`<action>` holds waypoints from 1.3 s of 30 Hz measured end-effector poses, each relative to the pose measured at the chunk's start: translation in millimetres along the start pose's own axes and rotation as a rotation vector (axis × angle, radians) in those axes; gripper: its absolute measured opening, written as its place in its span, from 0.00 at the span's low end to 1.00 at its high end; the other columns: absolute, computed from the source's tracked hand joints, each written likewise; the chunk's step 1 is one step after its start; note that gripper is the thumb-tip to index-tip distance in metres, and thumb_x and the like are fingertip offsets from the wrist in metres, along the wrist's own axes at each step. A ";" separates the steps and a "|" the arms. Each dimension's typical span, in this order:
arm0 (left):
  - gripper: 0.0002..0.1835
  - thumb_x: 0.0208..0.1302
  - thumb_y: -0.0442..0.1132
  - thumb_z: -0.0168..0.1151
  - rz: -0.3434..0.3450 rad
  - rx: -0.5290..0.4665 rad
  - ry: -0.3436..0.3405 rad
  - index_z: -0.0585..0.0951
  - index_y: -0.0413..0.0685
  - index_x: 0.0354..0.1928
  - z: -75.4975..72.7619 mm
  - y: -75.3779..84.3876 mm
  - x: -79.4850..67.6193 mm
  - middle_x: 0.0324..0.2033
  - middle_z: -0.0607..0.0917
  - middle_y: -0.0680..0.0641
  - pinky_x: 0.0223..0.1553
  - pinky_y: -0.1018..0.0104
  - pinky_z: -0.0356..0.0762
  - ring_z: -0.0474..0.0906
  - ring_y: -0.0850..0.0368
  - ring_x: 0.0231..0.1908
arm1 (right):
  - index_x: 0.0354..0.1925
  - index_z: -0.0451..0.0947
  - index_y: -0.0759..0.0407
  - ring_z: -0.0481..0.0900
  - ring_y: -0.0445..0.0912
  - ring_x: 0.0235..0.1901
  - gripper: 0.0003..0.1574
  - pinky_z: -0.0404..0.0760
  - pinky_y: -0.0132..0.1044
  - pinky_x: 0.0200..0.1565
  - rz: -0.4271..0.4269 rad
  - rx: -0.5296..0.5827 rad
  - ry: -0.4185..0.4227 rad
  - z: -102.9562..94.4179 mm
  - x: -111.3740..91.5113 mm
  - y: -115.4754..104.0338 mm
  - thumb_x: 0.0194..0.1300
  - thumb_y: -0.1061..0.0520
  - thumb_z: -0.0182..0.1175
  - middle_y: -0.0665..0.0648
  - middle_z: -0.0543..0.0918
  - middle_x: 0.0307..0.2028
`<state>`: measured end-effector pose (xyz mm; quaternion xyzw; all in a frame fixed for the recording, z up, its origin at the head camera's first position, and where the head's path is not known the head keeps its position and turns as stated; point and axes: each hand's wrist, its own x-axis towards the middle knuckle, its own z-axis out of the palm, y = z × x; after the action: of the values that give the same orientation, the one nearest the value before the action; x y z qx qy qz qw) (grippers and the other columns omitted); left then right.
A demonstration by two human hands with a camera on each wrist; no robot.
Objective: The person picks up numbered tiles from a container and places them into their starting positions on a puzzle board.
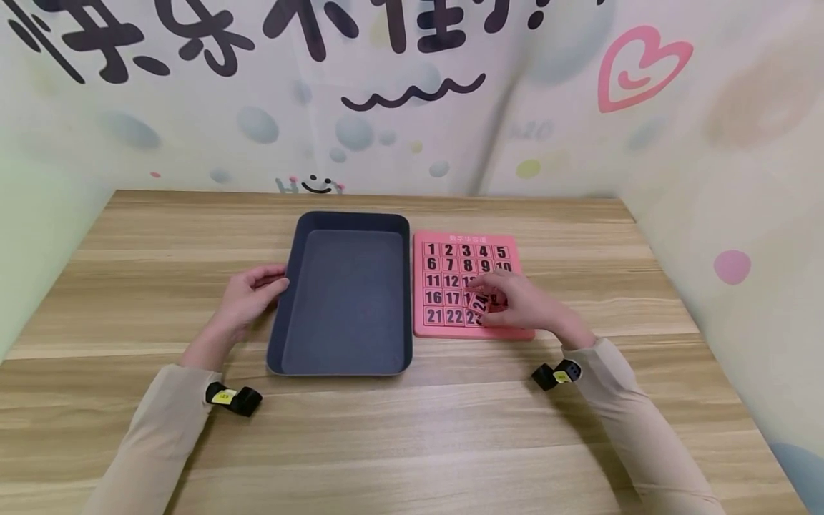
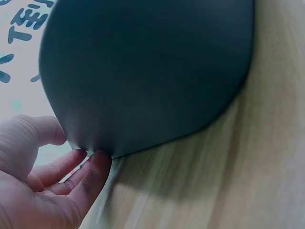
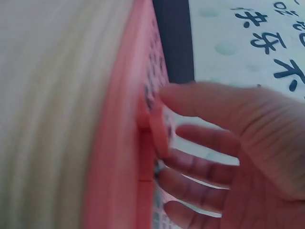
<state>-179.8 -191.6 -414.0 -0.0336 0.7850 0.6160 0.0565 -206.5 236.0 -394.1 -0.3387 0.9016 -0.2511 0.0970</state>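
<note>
A dark blue-grey rectangular tray [image 1: 347, 300] lies on the wooden table with its inside bare. At its left side my left hand [image 1: 247, 297] holds the wall, thumb at the rim and fingertips against the tray [image 2: 147, 76] in the left wrist view. Close on the tray's right lies a pink number-puzzle board [image 1: 419, 286] with black-numbered tiles in rows. Over its lower right part, my right hand [image 1: 524, 300] pinches the tile numbered 24 [image 1: 479, 303] between thumb and finger. That tile stands tilted against the rows. Several tiles on the board's right are hidden by the hand.
The wooden table [image 1: 399, 443] reaches to a patterned wall covering [image 1: 412, 143] behind it, with more covering on both sides. Black wrist cameras sit at the left wrist [image 1: 234, 398] and at the right wrist [image 1: 555, 374].
</note>
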 end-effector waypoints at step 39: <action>0.24 0.66 0.36 0.54 -0.010 0.037 0.002 0.68 0.25 0.59 0.1 -0.5 0.7 0.35 0.78 0.61 0.36 0.80 0.73 0.73 0.76 0.34 | 0.34 0.79 0.68 0.79 0.47 0.29 0.15 0.80 0.36 0.33 0.149 -0.048 0.036 3.4 -23.3 -10.6 0.45 0.69 0.70 0.58 0.80 0.29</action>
<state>-180.5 -191.6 -414.6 -0.0370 0.7962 0.6010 0.0591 -181.9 243.2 -391.3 -0.2683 0.9317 -0.2274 0.0912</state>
